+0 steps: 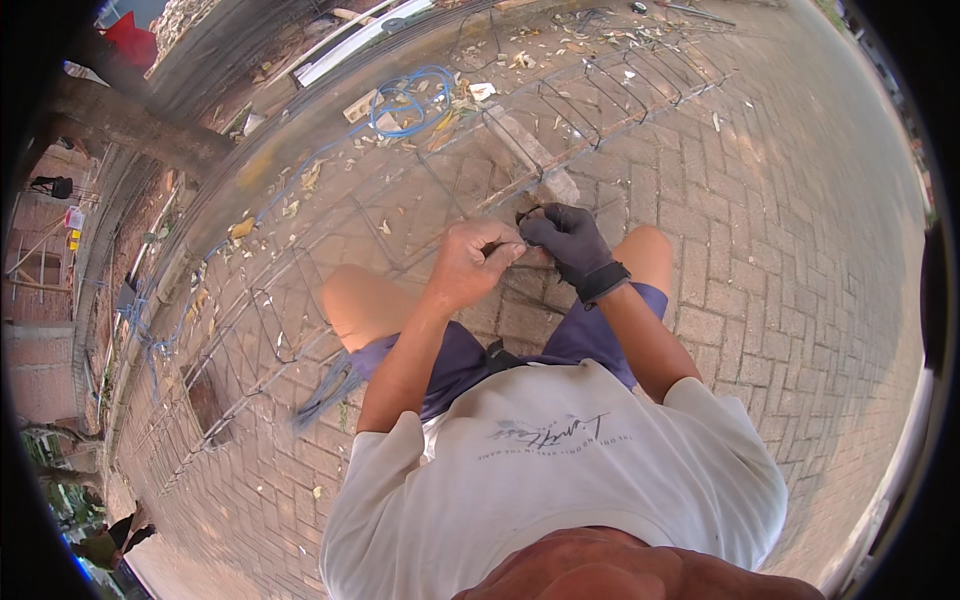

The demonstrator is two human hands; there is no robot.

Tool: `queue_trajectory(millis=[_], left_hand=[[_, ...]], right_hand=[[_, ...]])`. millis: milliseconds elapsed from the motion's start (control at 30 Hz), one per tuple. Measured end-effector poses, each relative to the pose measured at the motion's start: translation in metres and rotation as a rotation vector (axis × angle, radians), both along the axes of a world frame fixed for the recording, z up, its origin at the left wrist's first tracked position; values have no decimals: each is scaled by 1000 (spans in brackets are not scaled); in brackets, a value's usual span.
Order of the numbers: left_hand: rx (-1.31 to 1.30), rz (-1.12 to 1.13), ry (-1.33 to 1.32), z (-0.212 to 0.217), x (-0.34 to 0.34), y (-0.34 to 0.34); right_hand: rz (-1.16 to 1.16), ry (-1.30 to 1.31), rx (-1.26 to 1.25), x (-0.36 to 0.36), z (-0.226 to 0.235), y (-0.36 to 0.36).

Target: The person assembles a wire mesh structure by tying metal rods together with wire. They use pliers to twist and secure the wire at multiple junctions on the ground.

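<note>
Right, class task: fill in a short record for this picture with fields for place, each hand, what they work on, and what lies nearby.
place: brick paving, outdoors
left hand: bare, fingers closed at a joint of the frame
right hand: in a dark glove, pinching the same joint
worked on: long wire cage lying across the paving
posture: crouched, knees either side of the hands
nearby: coil of blue hose, scattered dry leaves

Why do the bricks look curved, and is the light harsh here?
Head view: the fisheye lens bends the brick paving and the long rebar cage toward a dark rim. Daylight is soft, with no hard shadows. The bare left hand and gloved right hand look sharp.
</note>
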State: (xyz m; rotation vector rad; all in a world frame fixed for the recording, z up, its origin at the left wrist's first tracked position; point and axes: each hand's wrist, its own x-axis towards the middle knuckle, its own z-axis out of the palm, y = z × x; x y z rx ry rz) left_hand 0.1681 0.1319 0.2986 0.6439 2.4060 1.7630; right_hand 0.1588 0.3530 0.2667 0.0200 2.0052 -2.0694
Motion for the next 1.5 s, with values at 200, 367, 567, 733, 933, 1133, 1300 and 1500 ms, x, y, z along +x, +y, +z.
queue_trajectory(millis=[200,367,567,733,933,1133,1300,1500], left_hand=[[110,-30,-248,-3,-6,-11],[132,-116,-140,-9,-6,-10],[-225,-193,355,-16,-5,-6],[-33,-78,116,-22,-2,-15],[70,-128,181,-16,0,-21],[57,-139,352,-15,3,-18],[52,-61,166,-17,0,-29],[48,-49,261,-17,-5,-25]], right_hand=[[11,998,636,13,18,11],[158,981,617,19,11,11],[258,14,-1,36,-4,6],[177,608,448,31,9,-5],[71,1021,601,32,8,-10],[123,-378,-373,27,-11,-11],[-97,765,449,27,5,-28],[23,1065,594,18,6,-17]])
